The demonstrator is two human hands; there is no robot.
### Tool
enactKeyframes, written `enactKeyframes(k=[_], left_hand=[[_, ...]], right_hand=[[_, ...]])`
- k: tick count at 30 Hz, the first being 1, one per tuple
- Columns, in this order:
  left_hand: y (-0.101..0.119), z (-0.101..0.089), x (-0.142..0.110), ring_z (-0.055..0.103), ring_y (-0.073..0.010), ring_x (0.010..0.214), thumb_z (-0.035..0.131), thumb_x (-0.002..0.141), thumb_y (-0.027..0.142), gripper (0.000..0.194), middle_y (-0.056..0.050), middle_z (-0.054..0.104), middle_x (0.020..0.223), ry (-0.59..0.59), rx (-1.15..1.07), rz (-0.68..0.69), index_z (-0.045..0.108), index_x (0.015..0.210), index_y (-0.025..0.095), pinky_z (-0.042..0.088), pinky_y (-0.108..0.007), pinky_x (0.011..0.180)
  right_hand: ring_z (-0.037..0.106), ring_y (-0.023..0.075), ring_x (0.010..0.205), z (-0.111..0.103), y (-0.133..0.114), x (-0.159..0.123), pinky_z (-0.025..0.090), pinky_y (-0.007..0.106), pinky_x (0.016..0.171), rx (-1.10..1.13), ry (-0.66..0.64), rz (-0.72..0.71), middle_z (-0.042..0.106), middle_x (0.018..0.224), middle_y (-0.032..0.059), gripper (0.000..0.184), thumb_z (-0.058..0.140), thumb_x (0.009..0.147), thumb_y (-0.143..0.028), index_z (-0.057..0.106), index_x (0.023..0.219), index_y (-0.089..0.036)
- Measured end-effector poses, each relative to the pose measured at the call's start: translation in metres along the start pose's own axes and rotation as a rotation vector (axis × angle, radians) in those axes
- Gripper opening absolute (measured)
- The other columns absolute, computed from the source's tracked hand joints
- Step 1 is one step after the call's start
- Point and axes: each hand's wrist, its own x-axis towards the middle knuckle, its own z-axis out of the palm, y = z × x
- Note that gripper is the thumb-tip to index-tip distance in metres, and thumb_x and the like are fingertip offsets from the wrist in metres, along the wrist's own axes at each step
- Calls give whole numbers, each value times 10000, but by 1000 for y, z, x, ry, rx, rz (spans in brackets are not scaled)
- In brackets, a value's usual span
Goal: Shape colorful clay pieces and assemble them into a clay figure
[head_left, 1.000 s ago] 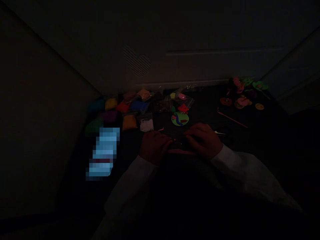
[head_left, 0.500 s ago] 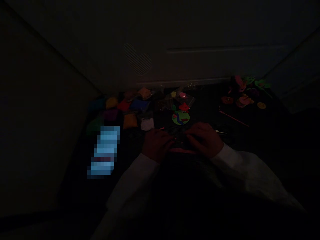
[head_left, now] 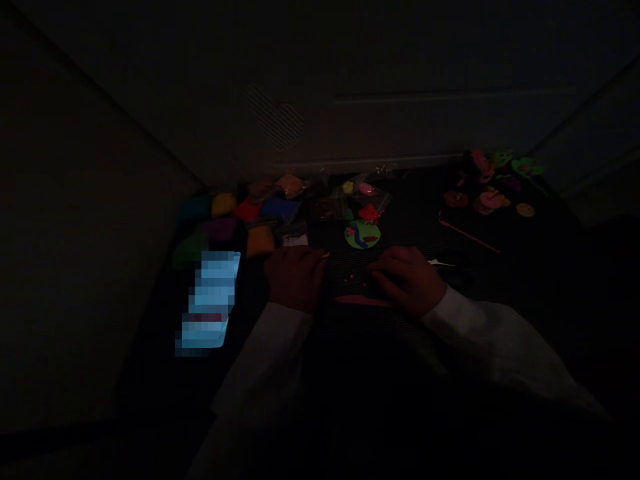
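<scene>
My left hand (head_left: 295, 279) lies on the dark mat (head_left: 480, 280), with a tiny pink bit (head_left: 325, 255) near its fingertips. I cannot tell whether it holds that bit. My right hand (head_left: 407, 280) rests on or against a dark flat piece (head_left: 357, 283) dotted with small pink specks. A pink strip (head_left: 361, 301) lies along that piece's near edge. Much of the piece is hidden by shadow. Beyond my hands lies a green clay-decorated disc (head_left: 363, 235) with blue and red shapes.
Several bags of coloured modelling clay (head_left: 260, 241) lie at the back left, and clear plastic bags (head_left: 365, 199) behind the disc. Clay figures (head_left: 493, 197) stand back right, near a pink stick (head_left: 470, 235). A pixelated blue patch (head_left: 213, 300) covers something at left. A white wall rises behind.
My left hand has moved left and away from the dark piece, leaving a gap between my hands. My right hand has barely moved.
</scene>
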Motion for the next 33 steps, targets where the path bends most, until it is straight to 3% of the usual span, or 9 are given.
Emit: enactKeyframes(k=[7, 14, 25, 33], left_hand=[[7, 4, 6, 489, -249, 892, 536, 750, 340, 167, -37, 644, 860, -41, 2, -79, 662, 773, 233, 335, -406, 747], [22, -5, 2, 505, -193, 868, 515, 775, 314, 144, 25, 668, 835, -61, -220, 110, 623, 821, 231, 324, -383, 821], [30, -10, -3, 517, -190, 883, 502, 773, 283, 145, -1, 662, 853, -137, -284, 203, 615, 825, 208, 334, -399, 834], [32, -7, -4, 508, -188, 881, 530, 760, 300, 142, 10, 667, 838, -88, -297, 185, 624, 832, 221, 341, -378, 824]], right_hand=[[523, 152, 828, 0, 1, 1, 332, 318, 726, 13, 32, -13, 584, 864, 35, 184, 469, 802, -273, 608, 905, -209], [528, 147, 812, 3, -5, 6, 287, 335, 764, -44, 165, -11, 611, 837, 17, 186, 488, 802, -326, 619, 887, -225], [486, 153, 787, 6, -12, 6, 211, 356, 758, -185, 98, -83, 619, 842, 19, 205, 447, 822, -338, 606, 892, -229], [497, 150, 794, 8, -11, 7, 228, 345, 755, -148, 90, -80, 621, 839, 16, 196, 433, 834, -314, 600, 889, -227]])
